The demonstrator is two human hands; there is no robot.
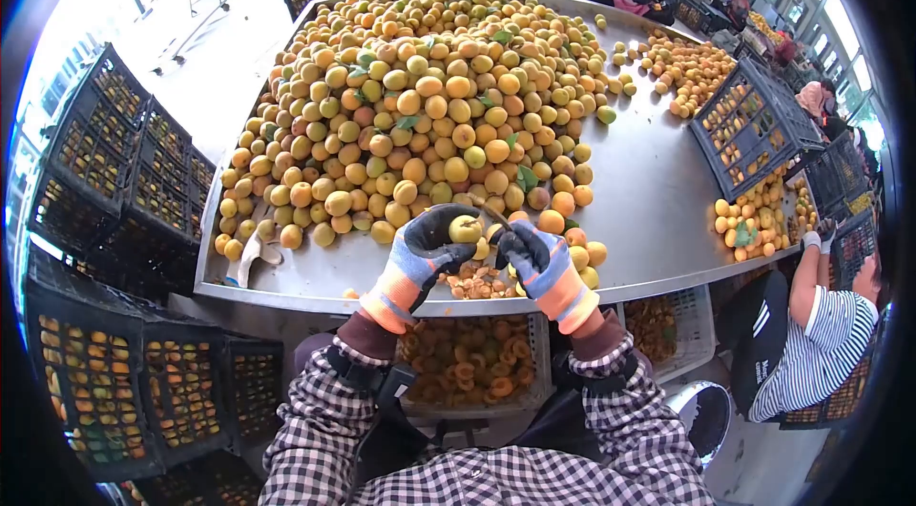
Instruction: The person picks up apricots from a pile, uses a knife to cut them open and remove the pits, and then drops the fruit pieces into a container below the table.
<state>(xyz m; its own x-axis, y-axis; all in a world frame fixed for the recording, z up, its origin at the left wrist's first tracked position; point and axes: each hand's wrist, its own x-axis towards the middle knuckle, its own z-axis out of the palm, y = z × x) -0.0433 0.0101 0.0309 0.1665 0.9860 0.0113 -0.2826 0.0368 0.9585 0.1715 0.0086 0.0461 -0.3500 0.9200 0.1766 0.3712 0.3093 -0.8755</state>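
Both my hands wear blue, orange and black gloves at the near edge of a metal table (649, 210). My left hand (425, 244) is closed round a yellow-green apricot (465, 229). Close beside it, my right hand (539, 263) has its fingers pressed together on a thin dark curved tool (493, 212) that points toward the apricot. Behind both hands rises a large heap of apricots (420, 105). Below them on the table lies a small pile of brownish pits or scraps (474, 283).
A crate of split apricots (468, 401) stands under the table edge, another crate (676, 330) to its right. Black crates (114, 372) are stacked at left. A white glove (256, 253) lies on the table. A tilted crate (749, 129) and co-workers (821, 334) are at right and behind.
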